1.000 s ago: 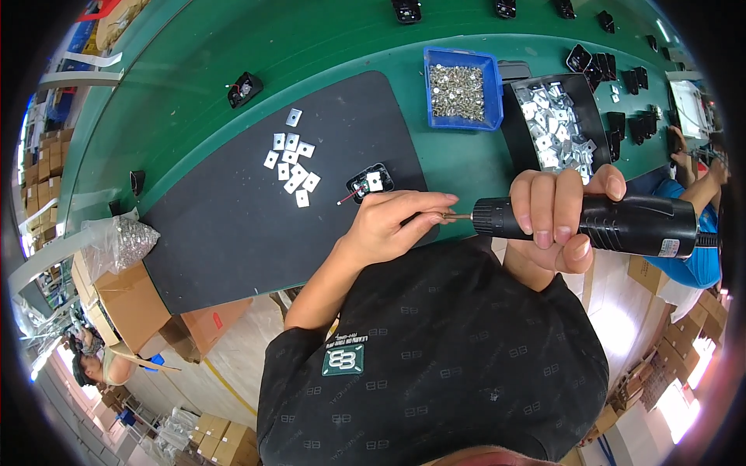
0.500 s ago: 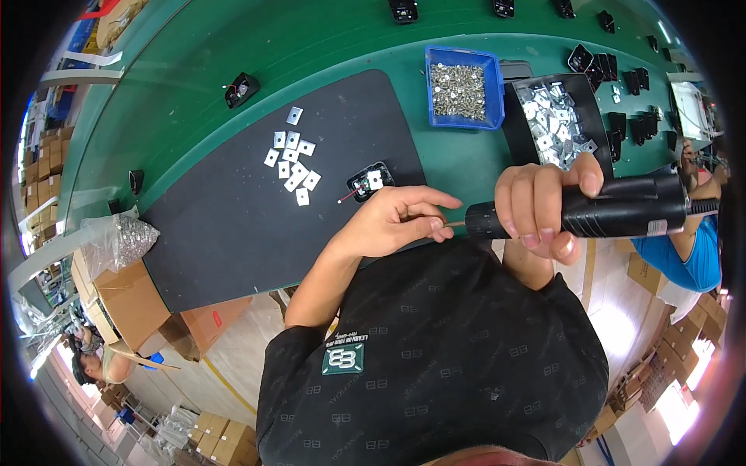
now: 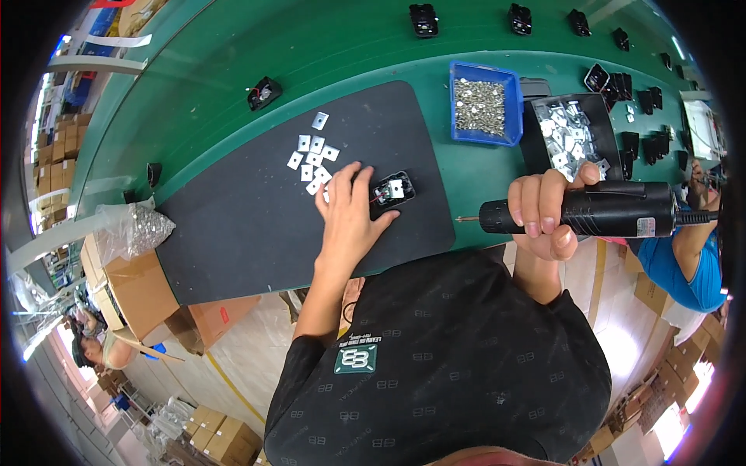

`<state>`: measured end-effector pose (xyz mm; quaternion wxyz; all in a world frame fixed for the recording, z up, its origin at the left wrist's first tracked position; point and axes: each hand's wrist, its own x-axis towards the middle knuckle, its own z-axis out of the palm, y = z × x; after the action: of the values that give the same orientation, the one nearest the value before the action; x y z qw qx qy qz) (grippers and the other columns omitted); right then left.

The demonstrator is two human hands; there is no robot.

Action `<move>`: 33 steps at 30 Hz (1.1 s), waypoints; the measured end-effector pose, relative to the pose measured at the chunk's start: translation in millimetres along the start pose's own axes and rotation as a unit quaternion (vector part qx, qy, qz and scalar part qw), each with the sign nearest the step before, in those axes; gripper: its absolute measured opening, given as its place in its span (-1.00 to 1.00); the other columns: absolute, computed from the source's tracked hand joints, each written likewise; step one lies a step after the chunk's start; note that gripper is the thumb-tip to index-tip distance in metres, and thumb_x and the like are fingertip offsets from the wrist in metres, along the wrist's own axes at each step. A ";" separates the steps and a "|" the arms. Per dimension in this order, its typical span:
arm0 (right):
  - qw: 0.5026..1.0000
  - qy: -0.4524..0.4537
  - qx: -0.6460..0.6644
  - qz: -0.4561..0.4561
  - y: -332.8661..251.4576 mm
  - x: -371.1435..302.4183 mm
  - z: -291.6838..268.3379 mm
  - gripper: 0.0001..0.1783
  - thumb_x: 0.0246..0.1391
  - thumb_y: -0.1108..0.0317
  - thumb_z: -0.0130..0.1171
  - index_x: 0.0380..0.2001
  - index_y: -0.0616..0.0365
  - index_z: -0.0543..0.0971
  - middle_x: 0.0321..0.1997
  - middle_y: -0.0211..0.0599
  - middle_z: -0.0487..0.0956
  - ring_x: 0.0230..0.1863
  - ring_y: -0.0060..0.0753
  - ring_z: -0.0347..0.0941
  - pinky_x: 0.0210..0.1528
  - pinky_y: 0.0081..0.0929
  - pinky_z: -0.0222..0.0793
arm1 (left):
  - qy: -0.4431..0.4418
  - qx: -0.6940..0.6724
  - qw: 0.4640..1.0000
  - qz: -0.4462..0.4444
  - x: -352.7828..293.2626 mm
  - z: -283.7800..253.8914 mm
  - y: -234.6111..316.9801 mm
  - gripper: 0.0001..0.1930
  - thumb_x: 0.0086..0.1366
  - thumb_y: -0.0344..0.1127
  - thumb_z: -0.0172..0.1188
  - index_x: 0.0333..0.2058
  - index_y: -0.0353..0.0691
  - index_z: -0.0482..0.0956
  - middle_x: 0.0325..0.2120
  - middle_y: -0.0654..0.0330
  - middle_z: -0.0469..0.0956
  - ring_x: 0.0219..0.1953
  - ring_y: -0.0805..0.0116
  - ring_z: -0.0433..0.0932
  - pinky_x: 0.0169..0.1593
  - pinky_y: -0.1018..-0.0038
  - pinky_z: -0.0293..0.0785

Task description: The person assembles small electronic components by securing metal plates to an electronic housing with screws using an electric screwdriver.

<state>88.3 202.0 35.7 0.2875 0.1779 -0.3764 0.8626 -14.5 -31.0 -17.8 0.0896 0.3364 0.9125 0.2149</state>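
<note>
My right hand (image 3: 544,213) is wrapped round a black electric screwdriver (image 3: 614,211), held level with its bit pointing left. Over the black mat (image 3: 233,225), my left hand (image 3: 350,221) has its fingers spread. Beside its thumb and fingers sits a small black housing (image 3: 407,183) with a square metal plate (image 3: 396,189) and some wiring inside; I cannot tell whether the hand touches it. Several loose square plates (image 3: 315,145) with centre holes lie past the fingertips, and the hand hides some of them.
A blue bin (image 3: 516,109) of screws stands right of the mat, next to a black tray (image 3: 612,144) of metal plates. More black housings (image 3: 423,21) sit along the green bench. A clear bag (image 3: 136,231) of small parts rests at left. A person in blue (image 3: 684,268) is at right.
My left hand has left the screwdriver's bit and moved forward to the housing, its fingers opening out. The right hand still holds the screwdriver, and the whole view has shifted slightly.
</note>
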 end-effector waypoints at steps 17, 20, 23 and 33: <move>0.982 0.082 -0.168 0.011 12.0 0.2 18.7 -0.36 0.00 0.34 0.27 0.12 -0.04 0.21 -0.54 -0.51 0.30 -0.56 -0.58 0.25 -0.41 -0.52 0.22 | 0.036 -0.145 0.978 0.143 9.6 13.5 19.2 -0.45 -0.09 -0.42 0.40 -0.05 -0.27 0.46 -0.11 0.09 0.47 -0.05 0.03 0.46 0.06 0.18 0.39; 0.976 0.100 -0.191 0.011 18.2 -3.2 18.0 -0.34 0.00 0.35 0.29 0.13 -0.02 0.20 -0.54 -0.49 0.30 -0.56 -0.56 0.25 -0.39 -0.48 0.23 | -0.008 -0.214 0.966 0.148 8.5 10.3 33.3 -0.45 -0.10 -0.37 0.43 -0.07 -0.29 0.47 -0.19 0.05 0.47 -0.16 0.03 0.51 -0.10 0.28 0.48; 0.971 0.112 -0.211 0.019 20.4 -5.1 19.3 -0.34 0.01 0.36 0.29 0.12 0.00 0.19 -0.53 -0.48 0.31 -0.55 -0.55 0.26 -0.39 -0.47 0.24 | -0.012 -0.212 0.965 0.157 9.7 12.1 38.9 -0.47 -0.11 -0.33 0.46 -0.10 -0.27 0.51 -0.19 0.06 0.50 -0.19 0.06 0.55 -0.14 0.30 0.53; 0.968 0.113 -0.217 0.049 27.3 -9.5 18.0 -0.35 -0.01 0.40 0.31 0.09 0.05 0.20 -0.54 -0.45 0.32 -0.57 -0.53 0.28 -0.42 -0.46 0.27 | 0.005 -0.215 0.960 0.180 13.9 8.3 44.2 -0.47 -0.11 -0.31 0.44 -0.11 -0.27 0.50 -0.22 0.06 0.50 -0.21 0.05 0.54 -0.15 0.28 0.52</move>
<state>80.1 170.0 27.6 0.3177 -0.0061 -0.5277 0.7878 3.0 10.9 -5.5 0.1150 0.4668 0.7694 0.4206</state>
